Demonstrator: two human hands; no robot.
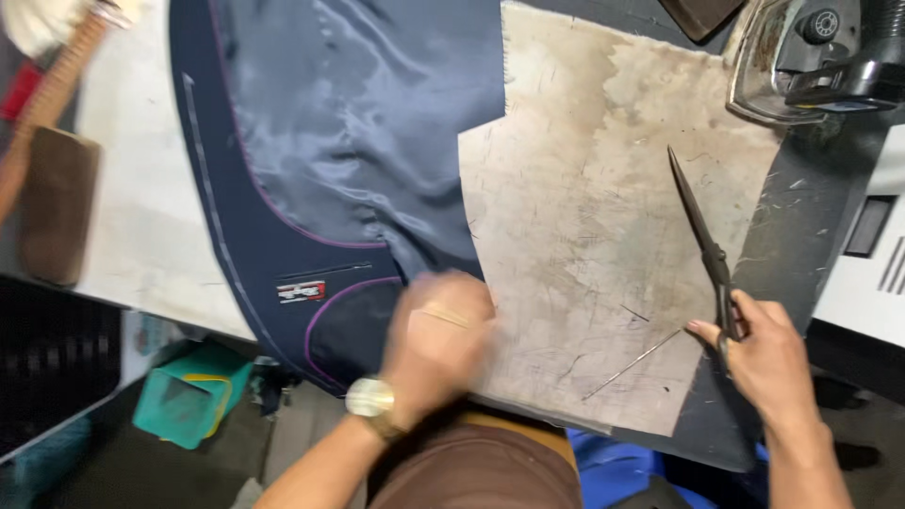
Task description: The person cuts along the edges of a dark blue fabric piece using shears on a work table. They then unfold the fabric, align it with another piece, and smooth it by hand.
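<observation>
The left hand (441,341), blurred and wearing a wristwatch (370,397), lies low in the middle of the frame. It presses down where the navy jacket (283,273) meets the stained paper pattern (603,236); the fingers look curled in, but the blur hides whether they pinch anything.

The right hand (765,353), at the lower right, is closed around the handles of a pair of long dark tailor's scissors (702,236). The blades are together and point up and slightly left, lying across the right part of the pattern.

The jacket is spread inside out over the upper middle of the frame, its shiny grey-blue lining (358,123) uppermost, edged with purple piping (273,212). A small woven label (301,291) sits beside an inner pocket just left of the left hand. The pattern overlaps the jacket's right side and covers most of the centre right of the frame. A thin straight needle or pin (632,364) lies on the pattern between the two hands.

Under the pattern's right edge a dark cloth (811,217) scattered with thread scraps runs down to the right wrist. In the upper right corner stands a steam iron (811,57), well clear of the scissors' tips. On the pale worktable (141,207) at the left rest a brown padded block (58,203) and a wooden stick (47,104). Below the table edge, at the lower left, sits a teal box (191,394) on the floor. Blue fabric (622,469) shows at the bottom, beside the person's brown clothing (481,476).
</observation>
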